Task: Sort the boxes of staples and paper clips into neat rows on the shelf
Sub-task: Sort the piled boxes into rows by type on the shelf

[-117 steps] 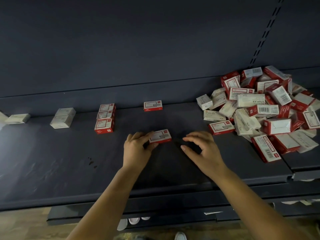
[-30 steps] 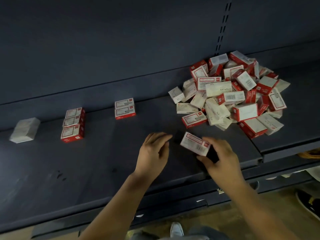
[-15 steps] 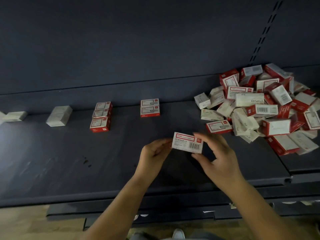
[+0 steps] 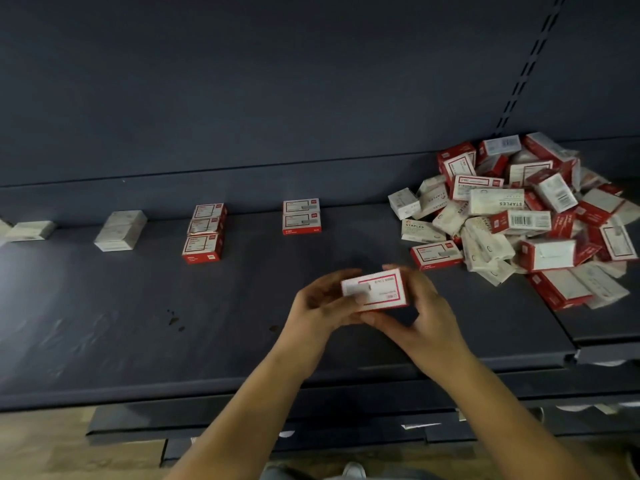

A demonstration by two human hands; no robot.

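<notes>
Mid-sort, one box in hand. Both hands are together on a single red-and-white box (image 4: 374,289), held above the front-middle of the shelf (image 4: 104,327). Left hand (image 4: 320,306) grips its left end, fingers curled round it; right hand (image 4: 420,313) grips the right end and underside. The printed face is up and looks upside down from here, so I'd guess it is being turned or read to identify the type. The print is too blurred for me to read.

Sorted so far, along the back of the shelf:
- two-box red row (image 4: 301,216), centre
- three-box red row (image 4: 205,232), left of that
- white box (image 4: 120,230) further left, another white box (image 4: 31,231) near the left edge

The unsorted pile (image 4: 519,216) sits at the right, large, mixed red and white boxes at all angles. Task is early, most of it left.

Next move, my read: match the held box to a row. Its face design looks closest to the two-box red row, but I can't confirm. Then set it down just in front of the last box, label the same way round as its neighbours, edges flush. Release needs care so the row behind doesn't get nudged out of line.
</notes>
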